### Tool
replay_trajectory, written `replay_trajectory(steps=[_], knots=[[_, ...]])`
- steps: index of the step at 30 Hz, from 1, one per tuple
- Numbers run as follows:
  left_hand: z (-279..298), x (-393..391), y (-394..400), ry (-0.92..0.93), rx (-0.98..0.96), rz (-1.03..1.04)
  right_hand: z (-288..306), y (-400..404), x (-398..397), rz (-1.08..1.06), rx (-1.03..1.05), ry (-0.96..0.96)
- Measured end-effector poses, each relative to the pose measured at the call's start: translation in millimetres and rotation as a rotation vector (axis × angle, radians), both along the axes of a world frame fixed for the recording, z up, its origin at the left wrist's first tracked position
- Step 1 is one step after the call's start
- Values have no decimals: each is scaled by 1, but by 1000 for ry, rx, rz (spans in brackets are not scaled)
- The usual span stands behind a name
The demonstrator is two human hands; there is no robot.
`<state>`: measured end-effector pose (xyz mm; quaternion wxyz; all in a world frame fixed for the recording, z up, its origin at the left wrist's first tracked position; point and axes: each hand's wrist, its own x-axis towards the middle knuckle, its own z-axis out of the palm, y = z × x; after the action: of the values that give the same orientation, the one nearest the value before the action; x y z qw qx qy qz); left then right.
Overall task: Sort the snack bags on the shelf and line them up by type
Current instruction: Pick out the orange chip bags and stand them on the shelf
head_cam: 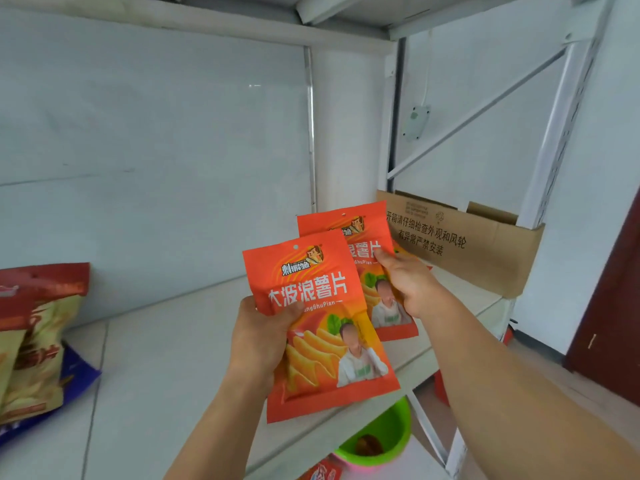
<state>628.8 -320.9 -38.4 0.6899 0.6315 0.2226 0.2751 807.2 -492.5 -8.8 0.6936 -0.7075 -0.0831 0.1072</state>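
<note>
Snack bags first: two matching orange foil chip bags, both held up in front of the white metal shelf board [166, 358], not resting on it. Left hand [258, 336] grips the nearer orange bag [322, 327] at its left edge, thumb on the front, fingers behind. Right hand [408, 278] pinches the farther orange bag [353, 230] at its right edge, thumb on the front. Both bags upright, long axis vertical, slightly tilted, faces toward the camera; the nearer one overlaps the lower left of the farther one.

Same type, so my guess is they go down side by side. Open shelf lies directly below and behind the bags, closer to the left hand.

Far left on the shelf: a red-and-cream snack bag [34, 341] leaning over a purple bag [78, 374], well apart from the hands. At the right end a brown cardboard box flap [485, 244] with printed text stands just behind the right hand, limiting room that way. Below the shelf edge, a green plastic bowl [391, 441].

Risk: slick foil bags may topple if stood upright.
</note>
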Motion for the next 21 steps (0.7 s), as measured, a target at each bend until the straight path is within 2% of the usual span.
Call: replay_trajectory(steps=[10, 16, 21], knots=[[-8, 116, -56, 100, 45, 20, 1, -53, 117, 4, -59, 15], [-17, 173, -105, 134, 6, 167, -4, -68, 190, 157, -138, -20], [-23, 210, -139, 189, 3, 258, -6, -71, 221, 220, -196, -26]])
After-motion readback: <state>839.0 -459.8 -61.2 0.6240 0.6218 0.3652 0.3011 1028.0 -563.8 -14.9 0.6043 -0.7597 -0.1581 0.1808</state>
